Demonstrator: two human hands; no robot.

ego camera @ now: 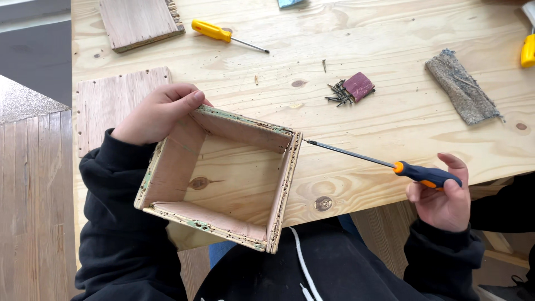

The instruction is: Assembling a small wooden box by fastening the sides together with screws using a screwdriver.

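Two screwdrivers [379, 161] [223, 34], one frame [223, 178], two boards [139, 22] [111, 103] (screws uncountable).

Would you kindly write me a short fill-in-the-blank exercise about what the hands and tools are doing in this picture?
1. The right hand holds a screwdriver whose handle is black and ____.
2. The screwdriver's tip meets the open wooden box frame at its ____ corner.
3. The left hand grips the frame's ____ corner.
4. The loose screws lie beside a small ____ block.

Missing words: orange; upper right; upper left; purple
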